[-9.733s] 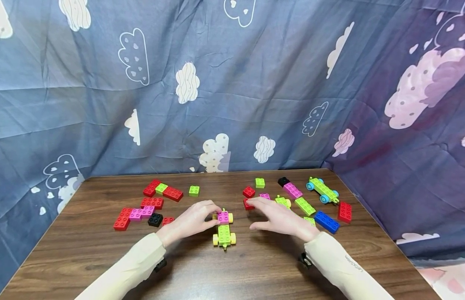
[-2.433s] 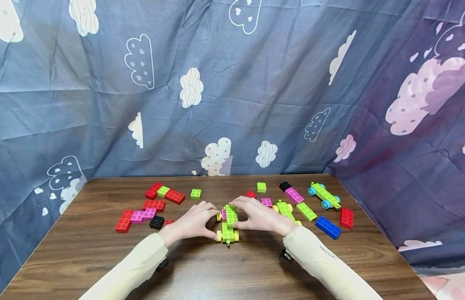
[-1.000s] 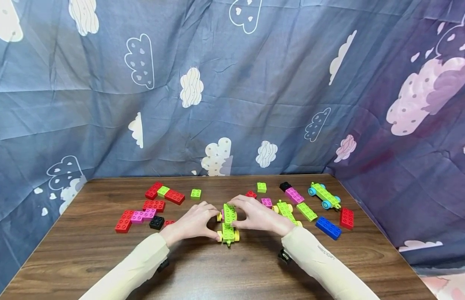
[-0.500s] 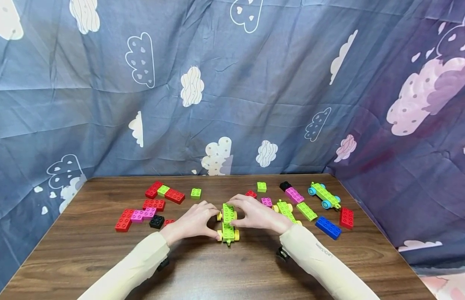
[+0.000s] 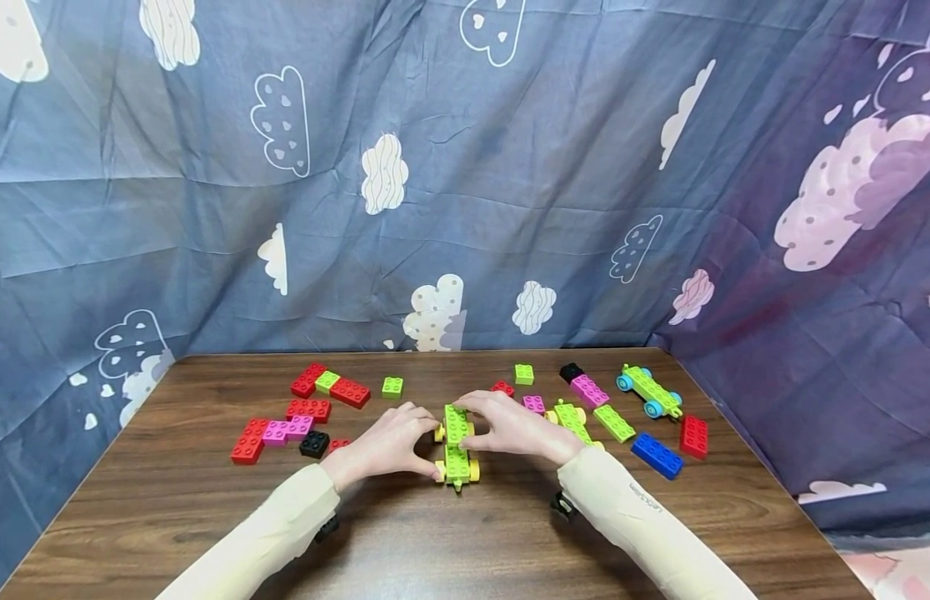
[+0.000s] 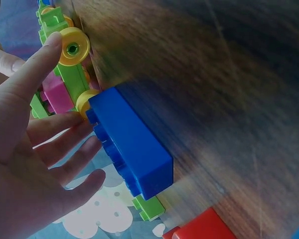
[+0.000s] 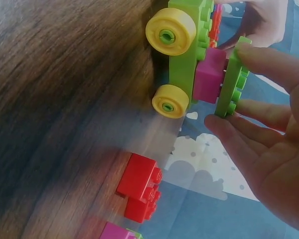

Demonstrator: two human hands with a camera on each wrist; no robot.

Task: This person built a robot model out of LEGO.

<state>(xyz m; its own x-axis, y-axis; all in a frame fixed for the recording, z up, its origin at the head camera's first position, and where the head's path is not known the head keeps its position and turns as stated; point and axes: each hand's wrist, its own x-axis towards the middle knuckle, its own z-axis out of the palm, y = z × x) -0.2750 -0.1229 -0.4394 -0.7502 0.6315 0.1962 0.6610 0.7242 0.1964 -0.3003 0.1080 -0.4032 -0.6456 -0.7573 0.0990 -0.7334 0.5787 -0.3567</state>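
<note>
Well, the right hand [image 5: 513, 427], sleeve [image 5: 636, 518] illegibly lettered, pinches a brick [image 7: 232, 80].

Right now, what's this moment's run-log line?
left hand: touches yellow-wheeled base | right hand: pinches green plate | green plate: over pink brick on base | fit: cannot tell

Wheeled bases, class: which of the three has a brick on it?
The yellow-wheeled base between the left hand and right hand, carrying a pink brick; the other yellow-wheeled base and the blue-wheeled one show bare studs.
</note>
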